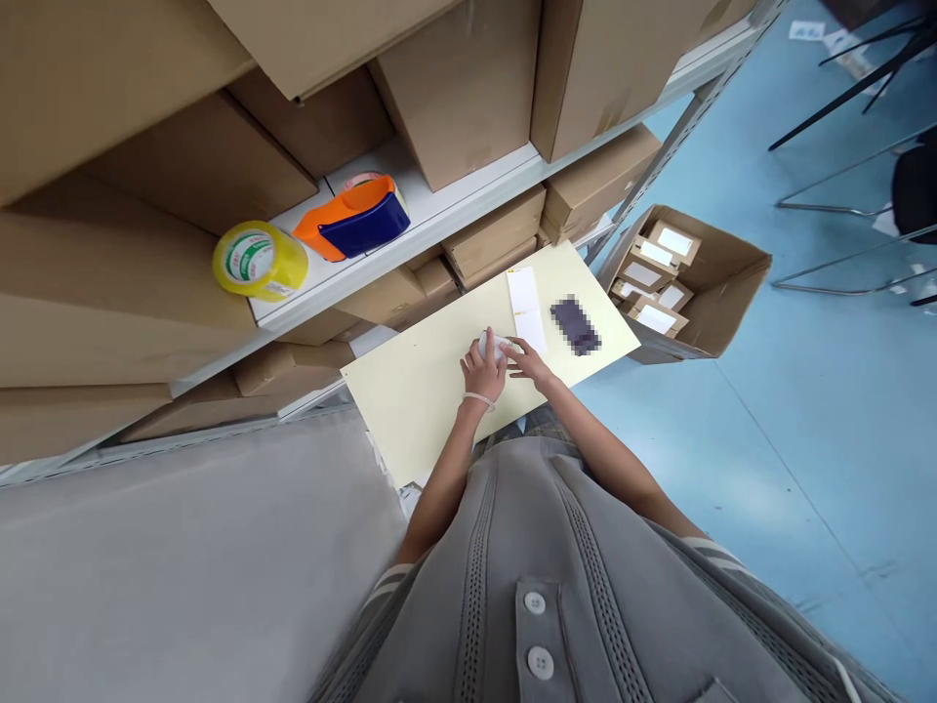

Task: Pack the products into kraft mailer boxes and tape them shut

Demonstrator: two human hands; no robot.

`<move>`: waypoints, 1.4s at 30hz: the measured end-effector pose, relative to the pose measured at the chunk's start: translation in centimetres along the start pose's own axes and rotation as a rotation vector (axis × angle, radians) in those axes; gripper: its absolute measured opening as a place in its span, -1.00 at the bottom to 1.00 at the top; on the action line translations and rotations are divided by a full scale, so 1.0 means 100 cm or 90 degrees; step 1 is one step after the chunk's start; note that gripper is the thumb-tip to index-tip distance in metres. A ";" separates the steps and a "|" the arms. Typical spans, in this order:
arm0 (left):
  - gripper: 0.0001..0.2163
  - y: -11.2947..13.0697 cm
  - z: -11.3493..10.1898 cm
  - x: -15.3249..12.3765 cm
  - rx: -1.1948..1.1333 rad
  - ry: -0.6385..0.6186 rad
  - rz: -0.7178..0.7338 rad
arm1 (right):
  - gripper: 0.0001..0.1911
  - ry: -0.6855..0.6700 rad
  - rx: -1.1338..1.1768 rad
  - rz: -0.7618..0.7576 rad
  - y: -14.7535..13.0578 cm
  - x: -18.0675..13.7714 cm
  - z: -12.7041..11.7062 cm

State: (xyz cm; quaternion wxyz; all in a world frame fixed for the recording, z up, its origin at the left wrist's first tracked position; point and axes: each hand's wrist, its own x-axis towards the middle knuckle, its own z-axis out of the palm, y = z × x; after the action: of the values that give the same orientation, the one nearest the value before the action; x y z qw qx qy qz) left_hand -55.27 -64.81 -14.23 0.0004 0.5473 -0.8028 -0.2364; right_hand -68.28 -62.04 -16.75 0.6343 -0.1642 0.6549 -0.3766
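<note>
Over the pale yellow board [410, 391], both my hands meet at a small white rounded object [495, 344], too covered by fingers to name. My left hand [483, 375] is closed on it from the left, and a pale band circles that wrist. From the right, my right hand [530, 365] curls its fingers against the object's other side. Just beyond the hands lies a white sheet of paper or labels [526, 310]. To its right is a dark, blurred-out rectangular item [576, 325].
Cardboard boxes [468, 88] fill the shelves ahead. A yellow tape roll [260, 262] and an orange and blue tape dispenser [358, 220] sit on the shelf edge. At right, an open carton [732, 293] holds several small labelled boxes. Chair legs [841, 207] stand farther right.
</note>
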 end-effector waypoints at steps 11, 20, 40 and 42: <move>-0.23 -0.098 0.022 -0.030 -0.448 0.242 -0.193 | -0.41 0.055 -0.295 -0.237 0.028 0.024 0.064; -0.35 -0.201 0.050 -0.050 -0.587 0.180 -0.412 | -0.36 0.027 -0.413 -0.168 0.054 0.072 0.087; -0.47 -0.199 0.078 -0.054 -0.682 0.217 -0.448 | -0.48 0.087 -0.433 -0.208 0.060 0.082 0.108; -0.47 -0.198 0.078 -0.053 -0.689 0.225 -0.445 | -0.48 0.082 -0.429 -0.209 0.061 0.083 0.107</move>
State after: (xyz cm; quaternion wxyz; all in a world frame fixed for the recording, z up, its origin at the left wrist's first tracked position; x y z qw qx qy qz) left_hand -37.73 -62.90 -27.30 0.3301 0.7283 -0.3344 -0.4988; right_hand -57.60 -66.82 -25.93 0.4330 -0.4426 0.7457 -0.2462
